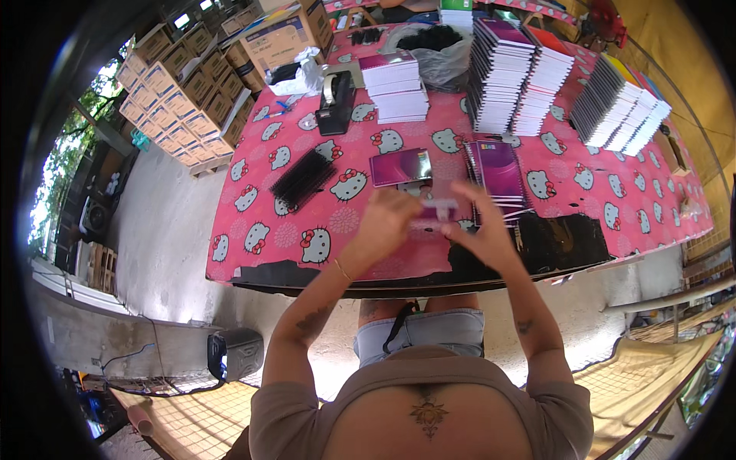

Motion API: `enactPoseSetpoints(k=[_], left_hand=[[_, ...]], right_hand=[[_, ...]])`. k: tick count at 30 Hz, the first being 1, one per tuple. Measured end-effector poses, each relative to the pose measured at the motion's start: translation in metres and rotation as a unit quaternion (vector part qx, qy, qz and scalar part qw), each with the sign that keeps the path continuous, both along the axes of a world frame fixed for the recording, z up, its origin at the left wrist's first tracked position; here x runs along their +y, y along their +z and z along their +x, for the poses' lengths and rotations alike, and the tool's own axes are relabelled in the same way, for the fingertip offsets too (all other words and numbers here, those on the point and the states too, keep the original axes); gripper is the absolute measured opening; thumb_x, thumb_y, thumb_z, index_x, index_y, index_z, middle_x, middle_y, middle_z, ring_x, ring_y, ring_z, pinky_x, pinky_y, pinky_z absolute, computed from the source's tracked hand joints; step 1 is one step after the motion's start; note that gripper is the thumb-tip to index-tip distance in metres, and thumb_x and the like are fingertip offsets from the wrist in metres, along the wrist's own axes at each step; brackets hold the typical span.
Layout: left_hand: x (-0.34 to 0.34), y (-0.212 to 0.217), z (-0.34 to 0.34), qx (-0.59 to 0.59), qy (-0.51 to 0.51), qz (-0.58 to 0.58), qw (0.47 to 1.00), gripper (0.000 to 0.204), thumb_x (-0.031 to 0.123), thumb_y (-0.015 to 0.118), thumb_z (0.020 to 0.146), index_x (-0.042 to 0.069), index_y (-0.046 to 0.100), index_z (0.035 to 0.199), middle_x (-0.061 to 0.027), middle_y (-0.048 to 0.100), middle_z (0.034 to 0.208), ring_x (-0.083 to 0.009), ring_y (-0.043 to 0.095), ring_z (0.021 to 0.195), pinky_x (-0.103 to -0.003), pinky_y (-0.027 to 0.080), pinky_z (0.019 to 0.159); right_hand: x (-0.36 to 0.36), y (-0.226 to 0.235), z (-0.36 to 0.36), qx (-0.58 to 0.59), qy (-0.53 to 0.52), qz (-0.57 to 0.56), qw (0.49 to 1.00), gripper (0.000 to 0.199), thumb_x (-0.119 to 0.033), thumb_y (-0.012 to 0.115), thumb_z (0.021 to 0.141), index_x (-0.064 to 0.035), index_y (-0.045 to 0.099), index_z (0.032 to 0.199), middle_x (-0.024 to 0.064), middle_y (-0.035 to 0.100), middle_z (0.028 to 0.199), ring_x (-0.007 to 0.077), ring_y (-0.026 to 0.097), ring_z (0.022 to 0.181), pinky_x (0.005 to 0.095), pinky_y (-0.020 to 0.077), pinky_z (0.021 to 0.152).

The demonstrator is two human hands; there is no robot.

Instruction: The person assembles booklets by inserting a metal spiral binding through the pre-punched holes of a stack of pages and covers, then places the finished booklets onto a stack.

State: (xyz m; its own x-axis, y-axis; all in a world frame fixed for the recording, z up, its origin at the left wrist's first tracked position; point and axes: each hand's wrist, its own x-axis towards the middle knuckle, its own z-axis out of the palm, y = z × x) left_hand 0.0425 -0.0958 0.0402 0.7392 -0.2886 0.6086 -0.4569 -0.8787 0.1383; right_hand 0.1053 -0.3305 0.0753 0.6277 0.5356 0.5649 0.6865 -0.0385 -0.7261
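Observation:
My left hand (387, 222) is closed on the left end of a small purple-and-white piece (440, 208), smeared by motion, so its kind is unclear. To the right of it my right hand (484, 234) has thumb and fingers spread; whether they touch the piece I cannot tell. Just beyond my hands lies a purple notebook cover (401, 167), shiny at its right end. A low stack of purple spiral notebooks (497, 172) is beside my right hand. Black binding coils (303, 179) lie in a bundle farther left.
A black tape dispenser (335, 103) and a stack of unbound purple-topped pads (395, 88) stand beyond. Tall notebook stacks (502, 80) rise at the back right, near a plastic bag of black coils (433, 57). Cartons (180, 100) are piled left of the pink table (287, 230).

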Motion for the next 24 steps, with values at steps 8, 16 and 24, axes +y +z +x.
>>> enactPoseSetpoints(k=[8, 16, 24], left_hand=[[-0.026, -0.033, -0.043, 0.11, 0.2, -0.466, 0.855, 0.033, 0.025, 0.057, 0.1, 0.002, 0.063, 0.123, -0.0154, 0.067, 0.114, -0.0247, 0.063, 0.109, -0.036, 0.046, 0.094], [0.09, -0.032, -0.002, 0.003, 0.351, -0.097, 0.931, 0.035, 0.015, 0.061, 0.093, -0.003, 0.062, 0.123, -0.0211, 0.062, 0.111, -0.0365, 0.058, 0.103, -0.044, 0.047, 0.091], [0.128, -0.045, -0.002, -0.055, 0.345, 0.049, 0.936, 0.018, 0.01, 0.06, 0.091, 0.002, 0.063, 0.107, -0.0144, 0.059, 0.097, -0.0329, 0.059, 0.09, -0.043, 0.051, 0.077]], right_hand=[[0.023, -0.096, -0.019, 0.239, -0.053, 0.107, 0.964, 0.033, -0.002, 0.075, 0.083, -0.0056, 0.065, 0.115, 0.0015, 0.066, 0.093, 0.0076, 0.059, 0.084, 0.0235, 0.0474, 0.075], [0.012, -0.084, -0.018, 0.247, 0.062, 0.026, 0.967, 0.021, 0.0, 0.072, 0.084, -0.0014, 0.07, 0.105, 0.0012, 0.061, 0.092, 0.0091, 0.054, 0.08, 0.0234, 0.0422, 0.073], [0.007, -0.075, -0.018, 0.284, 0.048, 0.035, 0.957, 0.025, 0.0, 0.07, 0.086, -0.0017, 0.071, 0.111, 0.0013, 0.062, 0.084, 0.0087, 0.053, 0.076, 0.0237, 0.0432, 0.071]])
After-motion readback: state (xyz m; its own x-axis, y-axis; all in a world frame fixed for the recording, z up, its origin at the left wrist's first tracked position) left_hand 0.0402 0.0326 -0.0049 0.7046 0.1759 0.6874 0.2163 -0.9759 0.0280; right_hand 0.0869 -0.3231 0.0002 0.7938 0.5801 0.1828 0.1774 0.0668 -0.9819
